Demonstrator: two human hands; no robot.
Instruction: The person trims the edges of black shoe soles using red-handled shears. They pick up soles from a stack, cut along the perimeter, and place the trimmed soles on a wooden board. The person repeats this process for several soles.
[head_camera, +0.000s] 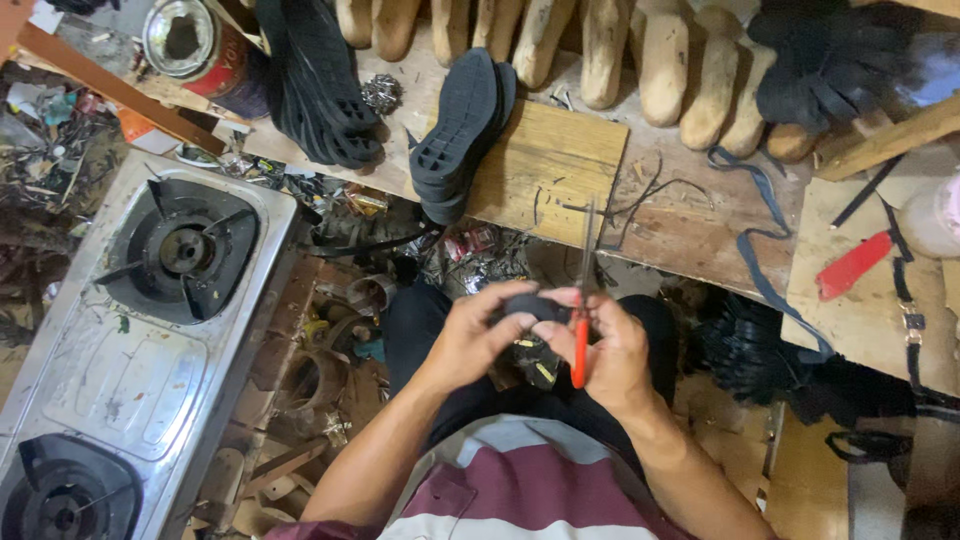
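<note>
Over the lap, the left hand (478, 335) closes its grip on a small black piece (535, 305). The right hand (612, 350) grips red-handled scissors (581, 300), blades pointing far toward the bench (690, 225). A stove (130, 340) sits left.

Matt black rubber soles (455, 135), rough wooden bench (560, 165), dull scuffed steel stove (130, 350), glossy red-handled scissors (580, 335).

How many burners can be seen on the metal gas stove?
2. One burner is at the far end of the stove; the other burner is at the near end, partly cut off by the picture edge.
</note>
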